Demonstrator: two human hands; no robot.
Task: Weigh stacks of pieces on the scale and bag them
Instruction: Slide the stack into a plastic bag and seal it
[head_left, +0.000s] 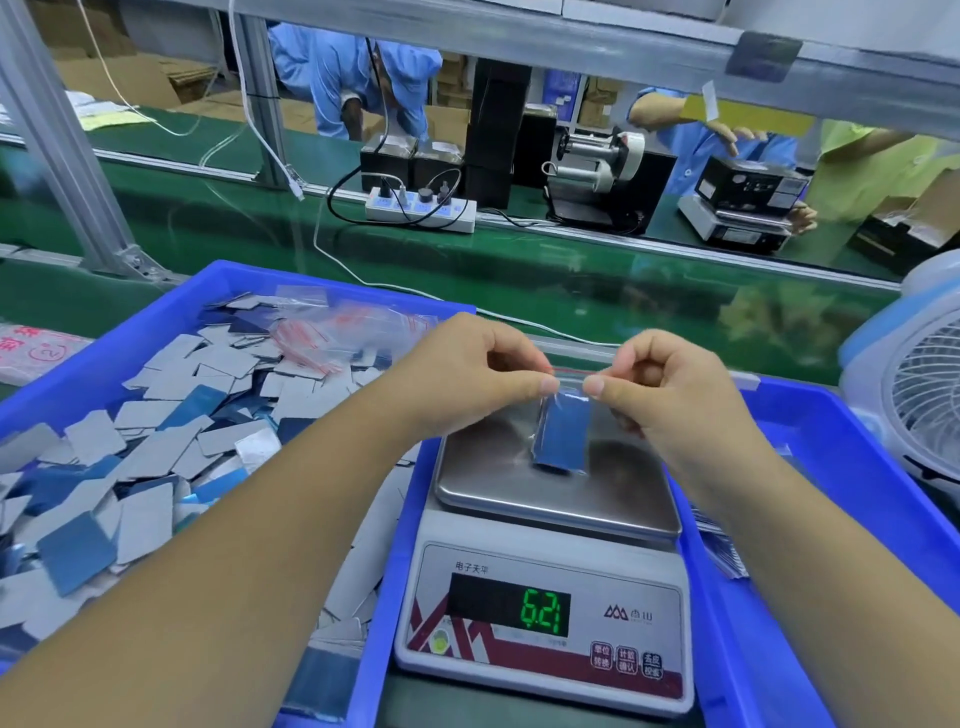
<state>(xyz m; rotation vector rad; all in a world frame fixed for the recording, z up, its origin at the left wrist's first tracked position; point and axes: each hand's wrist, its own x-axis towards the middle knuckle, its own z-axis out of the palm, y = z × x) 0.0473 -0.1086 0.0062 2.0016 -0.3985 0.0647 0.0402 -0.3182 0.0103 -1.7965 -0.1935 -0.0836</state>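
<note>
Above the white digital scale (545, 587) (reading 6.21), left hand (467, 369) and right hand (675, 384) both pinch the small clear zip bag (563, 431) holding blue rectangular pieces.

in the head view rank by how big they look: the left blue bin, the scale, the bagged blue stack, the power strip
1. left blue bin
2. scale
3. power strip, though it lies farther off
4. bagged blue stack, pinched by the left hand and the right hand

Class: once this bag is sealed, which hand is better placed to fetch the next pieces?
Probably the left hand: the bin of loose pieces lies on its side. The right hand, also pinching the bag, is farther away.
</note>
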